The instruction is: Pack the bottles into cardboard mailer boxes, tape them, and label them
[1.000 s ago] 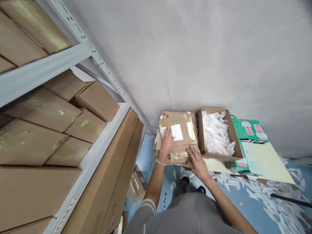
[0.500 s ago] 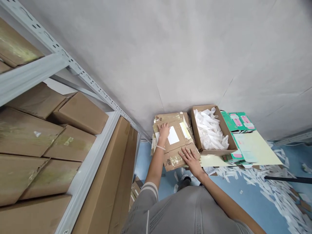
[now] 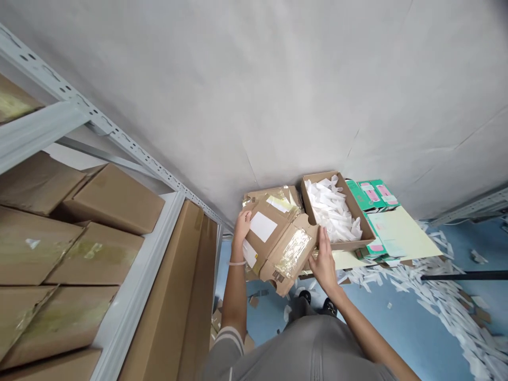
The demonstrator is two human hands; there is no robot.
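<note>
Between my hands is a flattened cardboard box with white labels and shiny clear tape, tilted above other flattened cardboard. My left hand grips its left edge, fingers over the top. At its right edge, my right hand holds the cardboard from the side, with fingers fairly straight and the thumb toward the near flap. An open cardboard box full of white paper-like pieces stands just right of it.
Green boxes with pink labels sit on the pale yellow tabletop at the right. Shelving stacked with cartons rises on the left. White scraps cover part of the blue floor, and a grey wall stands behind.
My hands have gone from lying flat on the cardboard to holding its left and right edges. The flattened box is lifted, turned and tilted, its near flap raised.
</note>
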